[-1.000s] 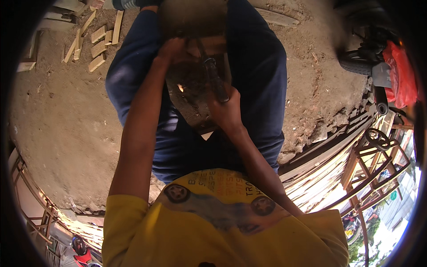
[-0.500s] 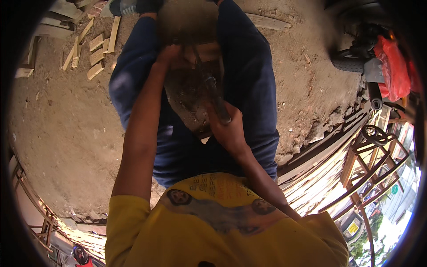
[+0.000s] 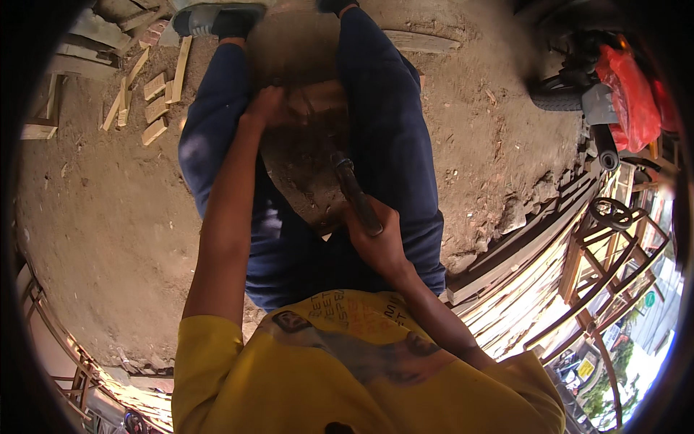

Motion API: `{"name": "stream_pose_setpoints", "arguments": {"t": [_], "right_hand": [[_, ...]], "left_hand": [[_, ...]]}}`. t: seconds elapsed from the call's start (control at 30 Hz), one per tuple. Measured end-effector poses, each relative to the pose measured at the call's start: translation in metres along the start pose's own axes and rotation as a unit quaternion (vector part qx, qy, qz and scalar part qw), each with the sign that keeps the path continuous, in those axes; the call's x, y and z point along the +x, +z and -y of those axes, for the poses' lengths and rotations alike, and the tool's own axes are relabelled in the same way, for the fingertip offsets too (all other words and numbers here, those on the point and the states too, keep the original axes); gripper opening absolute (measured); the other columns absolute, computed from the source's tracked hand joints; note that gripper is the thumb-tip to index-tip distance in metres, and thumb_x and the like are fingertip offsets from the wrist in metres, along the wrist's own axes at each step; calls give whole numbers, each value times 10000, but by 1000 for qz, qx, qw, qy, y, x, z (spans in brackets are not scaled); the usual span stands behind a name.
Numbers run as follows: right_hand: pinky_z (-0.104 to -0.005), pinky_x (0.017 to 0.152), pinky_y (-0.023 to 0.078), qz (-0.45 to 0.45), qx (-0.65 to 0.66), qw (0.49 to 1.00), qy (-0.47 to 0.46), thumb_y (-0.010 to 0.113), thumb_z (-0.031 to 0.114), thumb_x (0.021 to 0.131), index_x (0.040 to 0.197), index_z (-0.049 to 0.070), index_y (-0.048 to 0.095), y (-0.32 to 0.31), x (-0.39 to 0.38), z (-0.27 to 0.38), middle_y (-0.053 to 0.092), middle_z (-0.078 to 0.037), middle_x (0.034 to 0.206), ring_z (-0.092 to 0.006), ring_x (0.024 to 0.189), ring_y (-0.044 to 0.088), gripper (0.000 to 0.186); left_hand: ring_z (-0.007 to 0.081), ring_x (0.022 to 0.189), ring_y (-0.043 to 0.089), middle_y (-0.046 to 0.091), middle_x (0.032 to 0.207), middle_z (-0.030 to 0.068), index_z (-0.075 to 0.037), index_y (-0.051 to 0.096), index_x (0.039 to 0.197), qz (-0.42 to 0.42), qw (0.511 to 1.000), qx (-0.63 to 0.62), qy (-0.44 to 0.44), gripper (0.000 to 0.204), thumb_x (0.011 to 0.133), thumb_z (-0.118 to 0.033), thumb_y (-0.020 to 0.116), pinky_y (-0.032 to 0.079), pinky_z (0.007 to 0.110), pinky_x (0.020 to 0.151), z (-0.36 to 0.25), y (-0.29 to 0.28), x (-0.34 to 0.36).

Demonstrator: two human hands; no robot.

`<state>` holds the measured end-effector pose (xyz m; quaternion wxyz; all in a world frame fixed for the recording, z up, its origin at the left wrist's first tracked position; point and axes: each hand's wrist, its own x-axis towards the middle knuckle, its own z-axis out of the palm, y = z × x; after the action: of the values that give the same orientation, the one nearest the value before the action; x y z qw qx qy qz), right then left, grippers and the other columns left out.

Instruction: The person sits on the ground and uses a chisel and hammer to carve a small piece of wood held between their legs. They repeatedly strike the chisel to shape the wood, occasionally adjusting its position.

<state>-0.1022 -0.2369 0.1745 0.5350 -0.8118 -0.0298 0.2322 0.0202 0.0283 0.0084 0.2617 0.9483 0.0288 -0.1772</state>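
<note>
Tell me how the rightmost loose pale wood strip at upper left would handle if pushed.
The strip is probably stiff: it lies straight. Being slender, it looks fairly light. Its angular edges suggest sliding over the dirt ground, not rolling.

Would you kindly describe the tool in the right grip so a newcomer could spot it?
Find the dark blue trousers and look between their legs. The right grip holds the tool, slanting up-left. Its slim, dark, rounded handle sets it apart from the broad brown block.

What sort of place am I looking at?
Probably an open-air woodworking yard: short cut wood blocks lie on bare dirt ground, and long wooden strips are piled at right.
</note>
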Motion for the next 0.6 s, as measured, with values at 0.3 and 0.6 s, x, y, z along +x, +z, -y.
{"name": "stream_pose_setpoints", "arguments": {"t": [0.3,0.6], "right_hand": [[-286,521,451,11,-1,1000,-11,609,99,871,843,-46,613,5,2,1,612,-83,631,-78,588,574,148],[-298,515,440,9,-7,999,-38,621,86,869,816,-49,607,16,31,4,592,-87,611,-62,579,532,146]], "left_hand": [[344,997,642,652,1039,199,-51,491,1235,-229,942,244,25,696,676,-340,789,500,483,862,51,75,10],[353,973,636,647,1016,189,-35,502,1190,-109,984,140,13,580,712,-230,766,517,450,817,37,55,3]]}}
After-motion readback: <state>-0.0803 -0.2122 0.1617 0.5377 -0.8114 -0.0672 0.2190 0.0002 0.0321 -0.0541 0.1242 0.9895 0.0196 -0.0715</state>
